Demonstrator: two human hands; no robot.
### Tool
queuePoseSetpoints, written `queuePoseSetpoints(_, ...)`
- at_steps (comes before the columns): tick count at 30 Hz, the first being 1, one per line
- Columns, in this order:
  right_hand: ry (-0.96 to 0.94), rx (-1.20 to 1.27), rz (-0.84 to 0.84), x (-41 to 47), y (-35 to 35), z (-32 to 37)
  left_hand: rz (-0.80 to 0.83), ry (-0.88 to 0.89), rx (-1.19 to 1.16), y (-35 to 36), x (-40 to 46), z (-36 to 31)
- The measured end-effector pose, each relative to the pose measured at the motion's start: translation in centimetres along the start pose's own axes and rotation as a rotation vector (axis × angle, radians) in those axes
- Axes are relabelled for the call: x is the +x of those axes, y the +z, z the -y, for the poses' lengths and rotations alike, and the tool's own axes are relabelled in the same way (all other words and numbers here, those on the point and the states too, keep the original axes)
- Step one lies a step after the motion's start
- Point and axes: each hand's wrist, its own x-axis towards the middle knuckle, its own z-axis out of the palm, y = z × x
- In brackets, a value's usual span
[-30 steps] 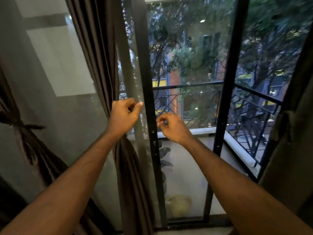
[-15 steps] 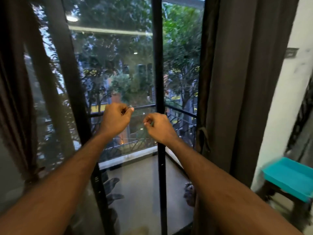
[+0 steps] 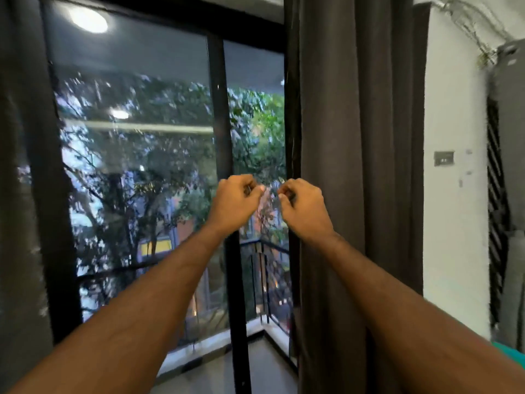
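Note:
My left hand (image 3: 235,201) and my right hand (image 3: 304,206) are raised side by side at chest height in front of the black-framed glass door (image 3: 220,109). They are close together without touching. Each hand has curled fingers, with the thumb pressed against the forefinger. A small dark sliver shows inside each pinch, and I cannot tell what it is. My right hand is next to the inner edge of the dark grey curtain (image 3: 355,166), which hangs straight on the right.
A second curtain (image 3: 22,194) hangs at the left edge. Beyond the glass are a balcony railing (image 3: 264,268) and trees. A white wall (image 3: 454,223) with a switch plate (image 3: 443,158) is on the right, and a teal object (image 3: 508,348) sits low by it.
The view has swung right and upward, from the left curtain to the right one. My left hand no longer holds the sheer curtain's edge. Both hands keep their curled pinch and are closer together.

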Motion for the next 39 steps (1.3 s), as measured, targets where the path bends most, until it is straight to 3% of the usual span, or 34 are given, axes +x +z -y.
queuePoseSetpoints(9,-0.195,0.089,-0.274,19.5,-9.8,-1.8,-0.307,0.095,0.185,-0.6,18.7,-11.9)
queuePoseSetpoints(15,-0.046,0.019,-0.358,23.9,-14.4,-5.3,-0.383,-0.066,0.467,0.8,22.8,-17.1)
queuePoseSetpoints(20,0.167,-0.078,-0.199,24.2,-14.9,-9.0,-0.423,-0.221,0.574,3.1,23.9,-16.4)
queuePoseSetpoints(27,0.318,0.204,-0.048,26.6,-13.7,-11.4,-0.438,-0.265,0.43,3.4,25.0,-14.3)
queuePoseSetpoints(33,0.353,0.304,-0.125,28.0,-11.2,-9.8,-0.387,-0.206,0.437,3.9,25.7,-13.6)
queuePoseSetpoints(39,0.339,0.3,-0.301,28.9,-11.0,-9.4,-0.504,-0.22,0.448,1.7,25.7,-12.1)
